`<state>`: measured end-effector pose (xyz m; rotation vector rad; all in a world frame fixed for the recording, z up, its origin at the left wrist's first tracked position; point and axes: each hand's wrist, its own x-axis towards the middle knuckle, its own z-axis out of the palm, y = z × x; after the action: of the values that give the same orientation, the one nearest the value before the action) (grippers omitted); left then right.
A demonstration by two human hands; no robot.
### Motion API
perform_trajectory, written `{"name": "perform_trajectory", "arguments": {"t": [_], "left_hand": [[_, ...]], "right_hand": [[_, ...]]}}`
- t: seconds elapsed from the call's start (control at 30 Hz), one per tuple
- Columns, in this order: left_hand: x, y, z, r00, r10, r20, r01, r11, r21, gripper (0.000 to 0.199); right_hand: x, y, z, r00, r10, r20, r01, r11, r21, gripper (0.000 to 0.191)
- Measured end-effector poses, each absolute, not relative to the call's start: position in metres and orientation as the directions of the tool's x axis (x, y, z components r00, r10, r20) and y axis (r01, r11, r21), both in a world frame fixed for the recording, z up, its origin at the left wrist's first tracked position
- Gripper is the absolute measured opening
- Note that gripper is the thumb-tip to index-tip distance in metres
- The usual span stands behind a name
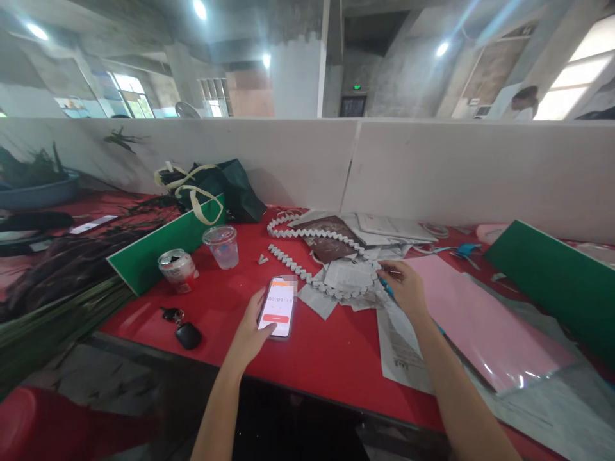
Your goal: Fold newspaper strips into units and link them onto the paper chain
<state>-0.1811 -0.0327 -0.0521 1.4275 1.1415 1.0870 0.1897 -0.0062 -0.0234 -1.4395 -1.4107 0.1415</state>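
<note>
My left hand is wrapped around a phone near the table's front edge, its thumb over the lower screen. The lit screen reads like a timer. To the right, my right hand has its fingers pinched at the side of a long zigzag chain of folded white paper. From there the chain curves left in two strands over loose paper sheets. A blue pen lies partly beneath my right hand. One small folded paper piece sits apart, above the phone.
On the red table stand a can and a plastic cup, with keys in front. Green panels border both sides. A pink folder lies at right, a dark bag behind.
</note>
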Motion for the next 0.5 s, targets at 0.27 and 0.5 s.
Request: {"name": "perform_trajectory", "arguments": {"t": [0.27,0.5], "left_hand": [[-0.182,-0.030,-0.060,0.165,0.978,0.128,0.116,-0.148,0.982,0.072],[-0.183,-0.036,-0.058,0.150,0.979,0.135,0.225,-0.166,0.960,0.071]], "right_hand": [[0.190,-0.006,-0.024,0.287,0.782,0.553,0.636,0.276,-0.721,0.026],[0.190,-0.006,-0.025,0.287,0.786,0.548,0.627,0.279,-0.728,0.027]]}}
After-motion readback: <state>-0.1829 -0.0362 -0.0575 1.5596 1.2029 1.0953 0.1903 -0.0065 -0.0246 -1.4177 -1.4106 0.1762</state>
